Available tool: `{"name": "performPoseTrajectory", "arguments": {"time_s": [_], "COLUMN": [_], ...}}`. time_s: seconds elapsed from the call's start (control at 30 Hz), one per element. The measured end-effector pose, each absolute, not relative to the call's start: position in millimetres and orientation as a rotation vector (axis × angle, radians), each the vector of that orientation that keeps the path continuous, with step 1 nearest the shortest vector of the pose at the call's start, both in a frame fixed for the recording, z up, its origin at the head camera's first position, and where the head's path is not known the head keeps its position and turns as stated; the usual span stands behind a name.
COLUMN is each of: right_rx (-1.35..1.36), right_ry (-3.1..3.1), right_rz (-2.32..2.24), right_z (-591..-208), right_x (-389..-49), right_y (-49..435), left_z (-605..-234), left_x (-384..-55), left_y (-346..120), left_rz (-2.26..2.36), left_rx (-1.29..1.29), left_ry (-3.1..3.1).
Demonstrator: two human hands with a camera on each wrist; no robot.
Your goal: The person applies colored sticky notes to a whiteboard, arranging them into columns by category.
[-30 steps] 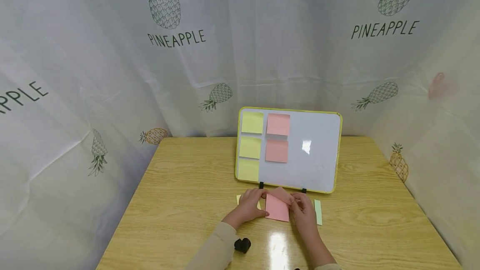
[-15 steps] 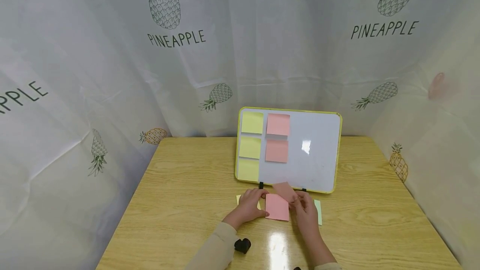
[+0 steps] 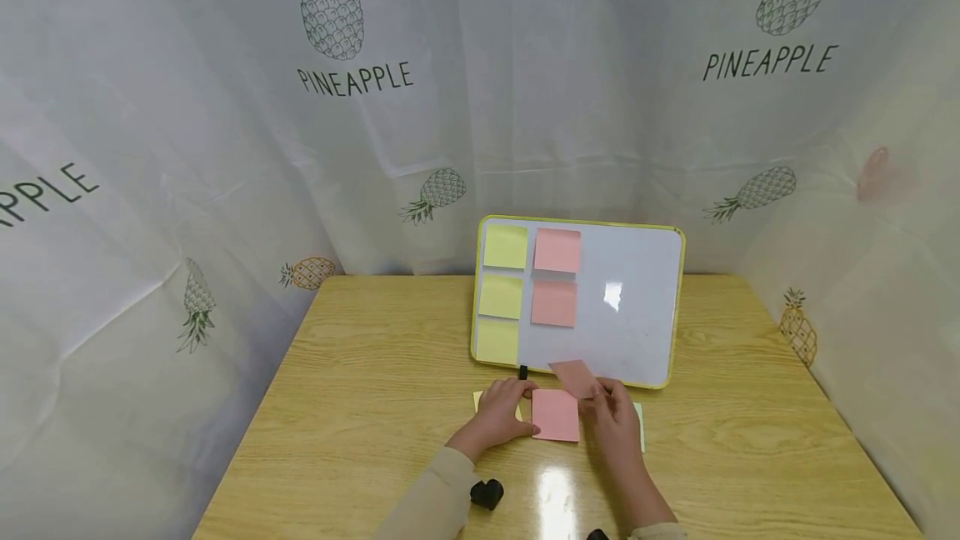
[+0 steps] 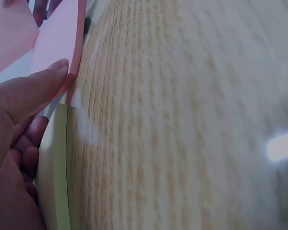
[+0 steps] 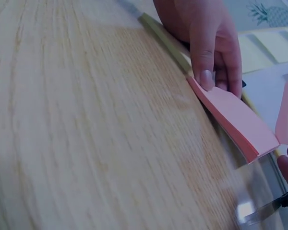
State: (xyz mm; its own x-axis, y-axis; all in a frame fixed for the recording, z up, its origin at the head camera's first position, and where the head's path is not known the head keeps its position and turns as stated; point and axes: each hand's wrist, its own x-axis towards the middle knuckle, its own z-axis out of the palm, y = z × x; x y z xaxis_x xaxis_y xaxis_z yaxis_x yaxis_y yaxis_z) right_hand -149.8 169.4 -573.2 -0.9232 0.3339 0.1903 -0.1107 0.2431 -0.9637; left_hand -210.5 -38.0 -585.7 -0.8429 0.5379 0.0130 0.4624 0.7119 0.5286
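Observation:
On the table, my left hand (image 3: 497, 415) grips the left edge of a pink sticky note pad (image 3: 555, 419); in the left wrist view its thumb (image 4: 53, 72) presses on the pad's top. My right hand (image 3: 617, 422) pinches a single pink sticky note (image 3: 576, 379) by its lower right corner. This note stands raised and tilted past the pad's far right corner, overlapping the whiteboard's lower edge in the head view. A yellow sticky note pad (image 4: 62, 167) lies under and beside my left hand, mostly hidden in the head view. A green pad (image 3: 641, 425) shows partly behind my right hand.
A yellow-framed whiteboard (image 3: 630, 307) stands tilted behind the pads on black feet (image 3: 523, 372). It bears a column of three yellow notes (image 3: 500, 297) and two pink notes (image 3: 554, 303). A black object (image 3: 487, 494) is by my left sleeve. A pineapple-print curtain (image 3: 525, 107) surrounds the wooden table (image 3: 375, 357).
The pink note in my right hand has lifted off the pad, moving up and to the right, uncovering the pad's top. My right hand has shifted slightly right; my left hand stays in place.

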Motion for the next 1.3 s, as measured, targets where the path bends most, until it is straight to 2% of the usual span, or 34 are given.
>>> {"name": "performPoseTrajectory", "arguments": {"time_s": [0.37,0.6,0.87,1.0,1.3], "right_rx": [-0.1,-0.002,-0.052,-0.072,-0.157], "right_ry": [-2.169,-2.148,-2.168,-2.121,-1.969], "right_rz": [1.552,1.467,1.528,1.637,1.855], "right_z": [-525.4,-516.0,-507.9,-508.0,-544.3], "right_x": [-139.9,-141.3,-146.8,-151.5,-170.5], "right_y": [167.8,170.8,172.4,170.8,165.4], "left_z": [-585.9,-578.5,-557.1,-543.1,-518.8], "left_x": [-209.7,-208.6,-210.3,-211.8,-213.1], "left_y": [-37.8,-38.8,-36.3,-31.5,-21.3], "left_rz": [0.769,0.795,1.082,1.326,1.576], "left_rx": [0.825,0.841,0.783,0.714,0.574], "left_ry": [2.796,2.796,2.732,2.619,2.469]}}
